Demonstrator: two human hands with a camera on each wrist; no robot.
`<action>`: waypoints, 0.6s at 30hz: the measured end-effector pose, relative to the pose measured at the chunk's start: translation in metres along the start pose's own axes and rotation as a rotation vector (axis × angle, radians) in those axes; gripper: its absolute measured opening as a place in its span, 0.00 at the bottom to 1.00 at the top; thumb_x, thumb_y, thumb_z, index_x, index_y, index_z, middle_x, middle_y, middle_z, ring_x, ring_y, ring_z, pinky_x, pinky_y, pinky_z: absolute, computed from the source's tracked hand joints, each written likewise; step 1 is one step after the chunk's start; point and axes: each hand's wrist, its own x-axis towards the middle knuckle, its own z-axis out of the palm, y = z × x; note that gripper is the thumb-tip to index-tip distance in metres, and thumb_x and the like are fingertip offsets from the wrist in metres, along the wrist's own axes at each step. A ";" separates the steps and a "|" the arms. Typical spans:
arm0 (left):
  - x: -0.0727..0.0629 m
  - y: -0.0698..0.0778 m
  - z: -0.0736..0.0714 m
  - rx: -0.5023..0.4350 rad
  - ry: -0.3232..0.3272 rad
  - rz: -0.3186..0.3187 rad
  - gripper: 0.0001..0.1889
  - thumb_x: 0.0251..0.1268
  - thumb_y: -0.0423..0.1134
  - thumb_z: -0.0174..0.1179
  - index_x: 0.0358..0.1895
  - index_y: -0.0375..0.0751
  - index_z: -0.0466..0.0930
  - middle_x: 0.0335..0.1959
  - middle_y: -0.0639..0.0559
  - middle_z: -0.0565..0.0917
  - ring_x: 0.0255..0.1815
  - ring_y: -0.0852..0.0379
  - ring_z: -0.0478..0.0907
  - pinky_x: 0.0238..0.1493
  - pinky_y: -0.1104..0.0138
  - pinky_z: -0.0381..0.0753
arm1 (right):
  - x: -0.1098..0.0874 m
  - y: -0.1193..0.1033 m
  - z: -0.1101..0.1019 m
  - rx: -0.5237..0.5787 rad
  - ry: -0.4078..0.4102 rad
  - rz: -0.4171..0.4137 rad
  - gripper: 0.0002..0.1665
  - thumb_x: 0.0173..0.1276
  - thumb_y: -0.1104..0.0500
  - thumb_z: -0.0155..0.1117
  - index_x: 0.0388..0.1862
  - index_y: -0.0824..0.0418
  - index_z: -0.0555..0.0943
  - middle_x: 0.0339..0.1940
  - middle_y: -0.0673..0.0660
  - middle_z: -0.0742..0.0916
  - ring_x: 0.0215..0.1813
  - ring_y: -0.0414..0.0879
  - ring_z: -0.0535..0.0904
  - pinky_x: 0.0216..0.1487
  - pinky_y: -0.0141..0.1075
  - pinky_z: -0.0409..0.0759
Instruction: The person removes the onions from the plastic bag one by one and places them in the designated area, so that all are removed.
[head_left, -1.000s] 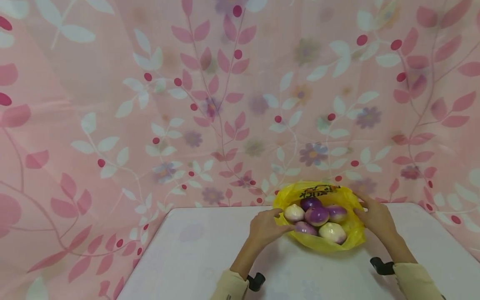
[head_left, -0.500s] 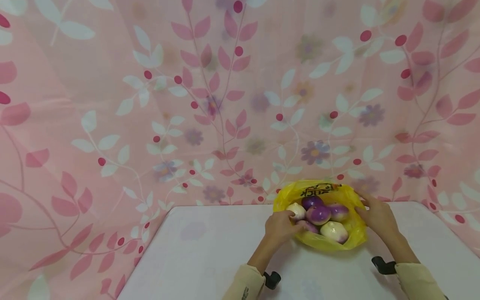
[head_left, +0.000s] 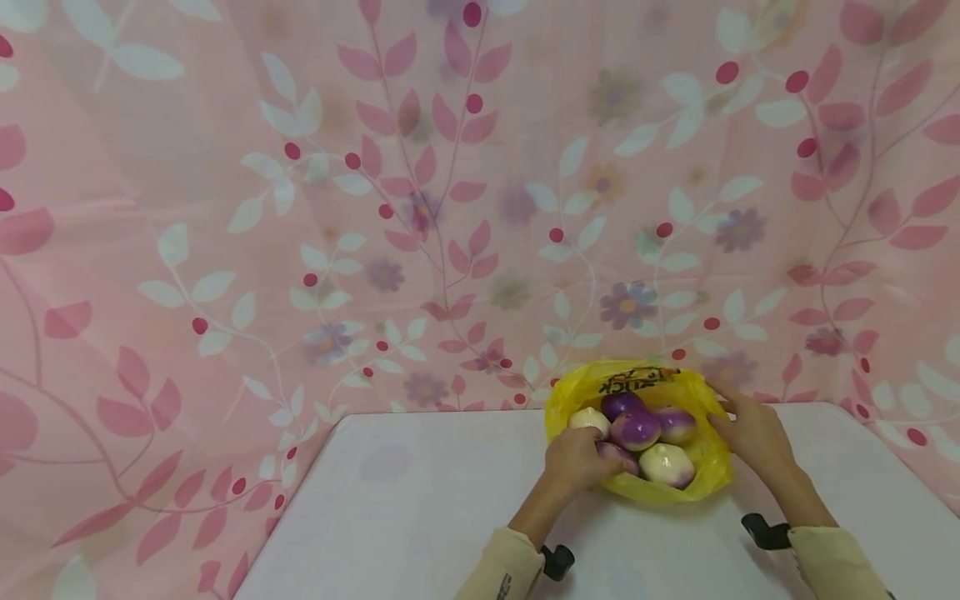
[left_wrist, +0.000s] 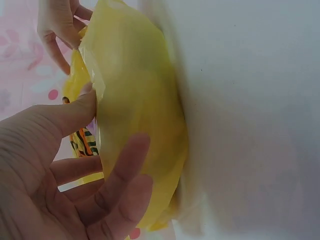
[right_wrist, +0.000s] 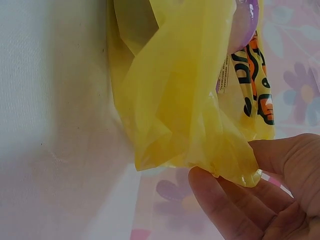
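A yellow plastic bag (head_left: 652, 492) lies on the white table at the back right, its mouth open toward me. Inside sit several glossy, round purple-and-white vegetables (head_left: 636, 430) that look like turnips; a paler one (head_left: 666, 465) is nearest the front. My left hand (head_left: 576, 462) holds the near-left rim, thumb over the edge and some fingers outside the bag (left_wrist: 145, 95), and hides part of two vegetables. On the far side, my right hand (head_left: 757, 433) pinches the rim; in the right wrist view its thumb and fingers meet at a bunched corner of the bag (right_wrist: 190, 110).
The white tabletop (head_left: 420, 500) extends left and in front of the bag. Right behind its back edge hangs a pink floral cloth (head_left: 450, 250). A black wrist mount (head_left: 557, 562) sits at the left cuff, another mount (head_left: 765, 532) at the right.
My left hand has slid rightward along the near rim, from the bag's left edge to in front of the left vegetables. My right hand and the bag have hardly moved.
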 end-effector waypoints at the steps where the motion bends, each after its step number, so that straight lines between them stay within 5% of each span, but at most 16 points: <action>1: -0.001 0.001 0.000 -0.009 -0.017 -0.005 0.22 0.46 0.64 0.72 0.29 0.51 0.80 0.18 0.62 0.73 0.23 0.61 0.69 0.25 0.70 0.68 | 0.000 0.000 0.000 -0.001 -0.002 0.001 0.35 0.67 0.63 0.65 0.71 0.70 0.66 0.53 0.81 0.78 0.42 0.71 0.82 0.27 0.41 0.83; 11: -0.007 0.004 0.002 -0.148 -0.129 -0.068 0.28 0.46 0.58 0.77 0.49 0.51 0.80 0.28 0.60 0.76 0.14 0.60 0.73 0.16 0.69 0.75 | -0.002 -0.002 0.001 -0.003 -0.033 0.033 0.36 0.69 0.62 0.63 0.72 0.69 0.63 0.54 0.81 0.78 0.42 0.69 0.81 0.30 0.43 0.84; 18: -0.007 0.005 0.002 -0.122 -0.089 -0.045 0.28 0.45 0.59 0.77 0.48 0.50 0.82 0.30 0.62 0.77 0.25 0.63 0.74 0.28 0.70 0.77 | -0.003 0.000 0.002 -0.003 -0.032 0.035 0.36 0.69 0.61 0.62 0.73 0.68 0.64 0.54 0.80 0.78 0.40 0.67 0.82 0.29 0.41 0.83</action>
